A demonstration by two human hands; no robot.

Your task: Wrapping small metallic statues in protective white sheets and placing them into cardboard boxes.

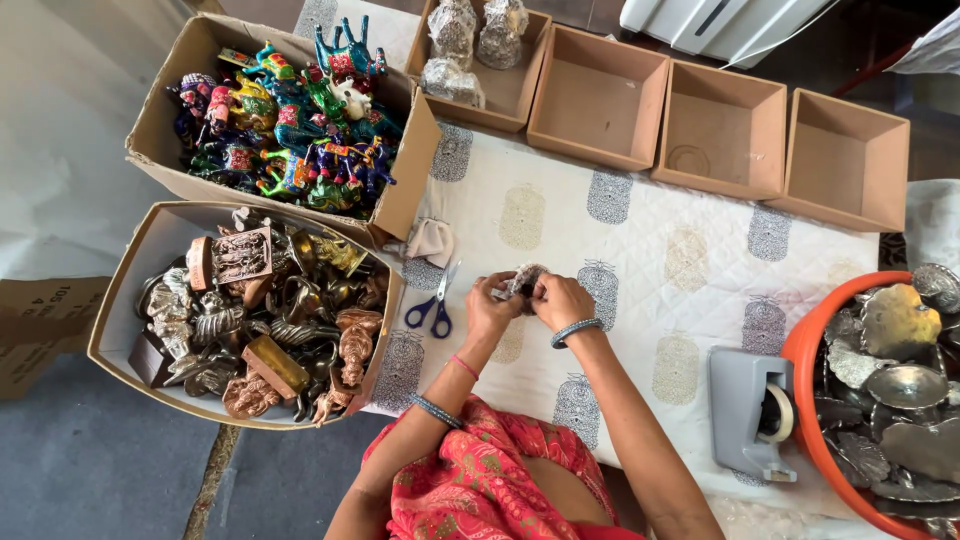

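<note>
The small silvery crinkly wrapped bundle [524, 279] sits between both hands, just above the white quilted printed worktop [640, 250]. The left hand [490, 308] and right hand [562, 300] pinch it together, equally near.

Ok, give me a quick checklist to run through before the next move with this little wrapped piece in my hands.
1. Both hands on the wrapped piece: ok, left hand and right hand grip it together.
2. Wrap fully closed: cannot tell, fingers cover it.
3. Scissors within reach: ok, lying just left of the hands.
4. Tape dispenser loaded: ok, a roll shows.
5. Empty box free: ok, nothing inside.
</note>
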